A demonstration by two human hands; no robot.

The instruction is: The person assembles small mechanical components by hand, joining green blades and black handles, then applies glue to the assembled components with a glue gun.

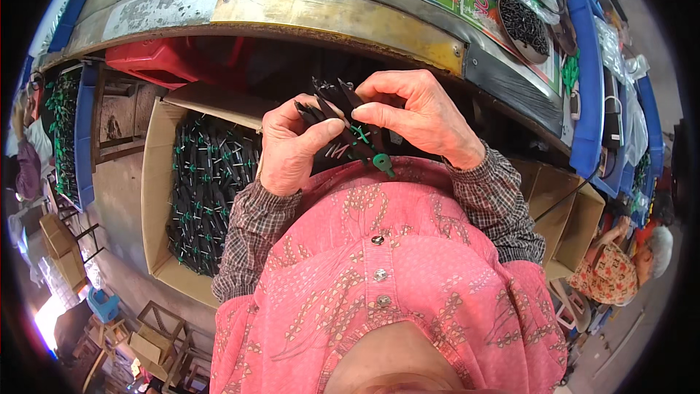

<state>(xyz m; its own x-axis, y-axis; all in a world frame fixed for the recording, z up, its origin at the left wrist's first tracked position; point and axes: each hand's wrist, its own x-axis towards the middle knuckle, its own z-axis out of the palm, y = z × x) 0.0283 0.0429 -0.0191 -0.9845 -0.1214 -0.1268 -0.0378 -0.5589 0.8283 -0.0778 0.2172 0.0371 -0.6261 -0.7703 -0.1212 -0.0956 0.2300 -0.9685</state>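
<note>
In front of my chest I hold a bunch of black pointed stakes (332, 111) with green fittings, their tips pointing up and away. My left hand (286, 147) is closed around the bunch, its thumb lying across the near side. With thumb and fingers, my right hand (426, 113) pinches at the bunch's right side; its fingertips are partly hidden. A round green piece (383, 163) hangs at the lower end, against my pink shirt. To the left, an open cardboard box (155, 201) holds many similar black stakes (208, 193) with green parts.
Beyond my hands runs a workbench edge (335, 18). A bowl of small black parts (523, 25) and blue bins (587, 87) stand at the right. Under the bench is a red plastic object (157, 58). Another cardboard box (576, 230) and a co-worker (616, 270) are on the right.
</note>
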